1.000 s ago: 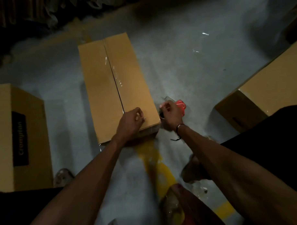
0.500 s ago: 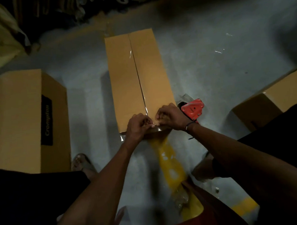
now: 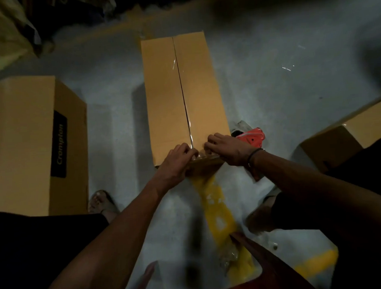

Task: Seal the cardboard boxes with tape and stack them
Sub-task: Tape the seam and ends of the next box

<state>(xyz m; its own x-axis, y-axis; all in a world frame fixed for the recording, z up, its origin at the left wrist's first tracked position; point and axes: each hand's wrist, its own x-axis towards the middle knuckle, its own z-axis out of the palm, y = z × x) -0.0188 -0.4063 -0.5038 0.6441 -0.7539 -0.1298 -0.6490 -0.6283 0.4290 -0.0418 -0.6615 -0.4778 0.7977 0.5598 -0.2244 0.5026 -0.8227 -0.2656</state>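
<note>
Now both hands at near end of long box [image 3: 183, 97] on floor: left hand [image 3: 177, 160] and right hand [image 3: 226, 149] grips pinch clear tape [image 3: 196, 158] at seam; red dispenser [image 3: 253, 137] beside right hand.

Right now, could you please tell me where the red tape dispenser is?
In the head view, the red tape dispenser lies on the floor beside the near right corner of the long cardboard box, just beyond the right hand.
</note>
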